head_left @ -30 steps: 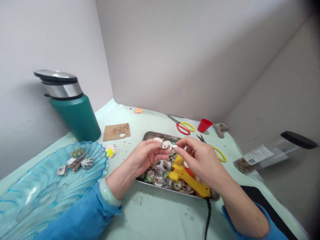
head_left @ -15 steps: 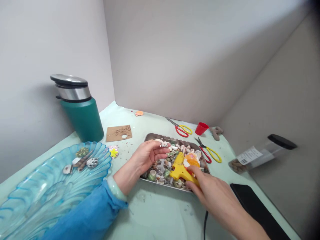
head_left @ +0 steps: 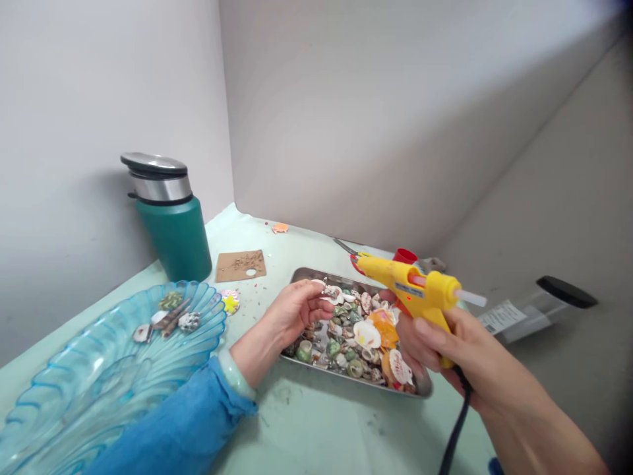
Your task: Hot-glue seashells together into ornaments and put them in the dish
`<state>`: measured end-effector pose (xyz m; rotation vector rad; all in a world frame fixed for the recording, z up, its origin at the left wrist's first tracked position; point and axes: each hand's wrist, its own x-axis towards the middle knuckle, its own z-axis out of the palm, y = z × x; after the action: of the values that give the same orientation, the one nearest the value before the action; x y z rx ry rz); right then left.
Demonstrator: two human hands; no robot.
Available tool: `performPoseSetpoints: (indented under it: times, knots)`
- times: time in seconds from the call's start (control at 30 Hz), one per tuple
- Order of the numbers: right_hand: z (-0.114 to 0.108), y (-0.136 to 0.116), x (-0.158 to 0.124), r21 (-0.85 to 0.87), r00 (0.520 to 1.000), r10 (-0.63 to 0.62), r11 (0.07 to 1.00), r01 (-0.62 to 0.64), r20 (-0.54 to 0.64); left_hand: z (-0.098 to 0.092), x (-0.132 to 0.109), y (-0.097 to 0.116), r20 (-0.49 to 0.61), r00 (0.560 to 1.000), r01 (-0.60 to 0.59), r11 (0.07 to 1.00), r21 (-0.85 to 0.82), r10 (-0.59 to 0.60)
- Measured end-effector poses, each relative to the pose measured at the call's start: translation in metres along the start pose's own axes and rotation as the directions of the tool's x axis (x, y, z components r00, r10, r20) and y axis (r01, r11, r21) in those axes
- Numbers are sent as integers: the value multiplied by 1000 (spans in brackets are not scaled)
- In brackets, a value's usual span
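Note:
My right hand (head_left: pixel 459 340) grips a yellow hot glue gun (head_left: pixel 405 284) by its handle. The gun is raised over the tray's right side, nozzle toward the far left, with a whitish glue stick (head_left: pixel 471 298) protruding from its back. My left hand (head_left: pixel 301 313) hovers over the left part of the tray, thumb and fingertips pinched on something small and shiny that I cannot make out. Beneath both hands lies a metal tray (head_left: pixel 324 373) full of small seashells (head_left: pixel 333 346), with white and orange scallop shells (head_left: pixel 367 334) among them.
A blue shell-shaped dish (head_left: pixel 99 376) holding several shells stands at left, before a green bottle (head_left: pixel 179 237). Cardboard (head_left: pixel 232 266) lies behind it. Scissors (head_left: pixel 345 246) and a red cup (head_left: pixel 406 254) are partly hidden behind the gun. A clear container (head_left: pixel 534 313) stands at right; a cord (head_left: pixel 457 429) trails from the gun.
My right hand has lifted the glue gun from the tray, up and to the right. Scallop shells it covered now show. My left hand stays nearly in place, still pinching.

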<state>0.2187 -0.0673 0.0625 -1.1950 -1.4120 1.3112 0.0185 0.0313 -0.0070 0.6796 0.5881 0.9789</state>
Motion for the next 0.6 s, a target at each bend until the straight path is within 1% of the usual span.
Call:
performPoseSetpoints:
  times: [0.03,0.1,0.17,0.23,0.3,0.4,0.5,0.6]
  knots:
    - [2,-6,5,-49,1000,-20,999,20,9,1,0,1,2,1000,-3,1000,0,3]
    - [7,-14,14,-129,996,-56,990,64,64,2,-1,2,3,1000,-9,1000,1,9]
    - [9,-18,21,-162,992,-71,983,87,105,3,-1,3,1,1000,-17,1000,-1,17]
    - [11,-18,25,-172,990,-44,983,67,136,4,-1,3,-7,999,-32,999,-10,32]
    - [10,-16,27,-195,986,23,981,10,167,4,-1,2,-25,998,-56,998,-20,56]
    - [5,-15,28,-256,983,115,964,-74,146,4,1,1,-38,997,-70,997,-26,69]
    - [-3,-15,28,-309,987,124,947,-87,101,4,2,1,-47,996,-73,997,-32,71]
    - [-8,-16,27,-318,983,135,944,-89,125,3,3,1,-43,997,-69,997,-35,68]
